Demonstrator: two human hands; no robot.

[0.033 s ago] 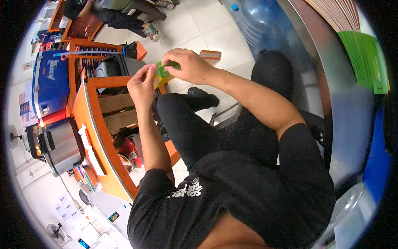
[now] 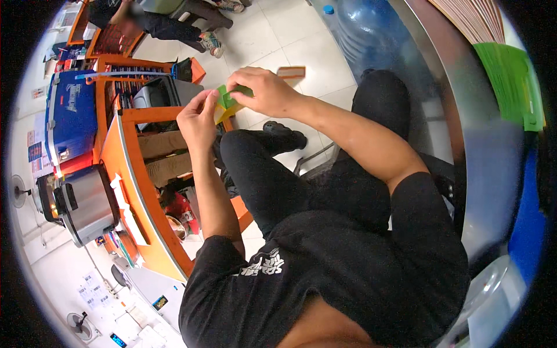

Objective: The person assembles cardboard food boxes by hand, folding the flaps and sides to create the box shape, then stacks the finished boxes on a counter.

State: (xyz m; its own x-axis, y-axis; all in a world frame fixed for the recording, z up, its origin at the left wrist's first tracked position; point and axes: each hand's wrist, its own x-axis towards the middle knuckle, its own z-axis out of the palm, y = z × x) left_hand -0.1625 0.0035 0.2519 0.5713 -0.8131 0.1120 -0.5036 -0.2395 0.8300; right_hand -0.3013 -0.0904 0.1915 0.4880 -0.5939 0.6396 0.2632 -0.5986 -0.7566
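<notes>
I have the left hand (image 2: 197, 119) narrowed to a pinch, thumb and forefinger closed on the left edge of a folded green-and-yellow piece of thin, paper-like material (image 2: 227, 107). The right hand (image 2: 262, 93) is curled tight on the piece's right part, its thumb over the green; I cannot tell exactly where its other fingertips sit. The piece is held up between the hands, beyond the black-trousered knees, its yellow part on the near side.

To the right I see a grey metal table (image 2: 493, 168), bearing a fanned stack of green paper envelopes (image 2: 510, 87) and, farther off, a stack of tan paper sheets (image 2: 473, 20). A large, clear blue plastic bottle (image 2: 371, 35) stands far right. On my left, a blue hard-sided cooler box (image 2: 74, 113) sits near an orange wooden shelf unit (image 2: 152, 200).
</notes>
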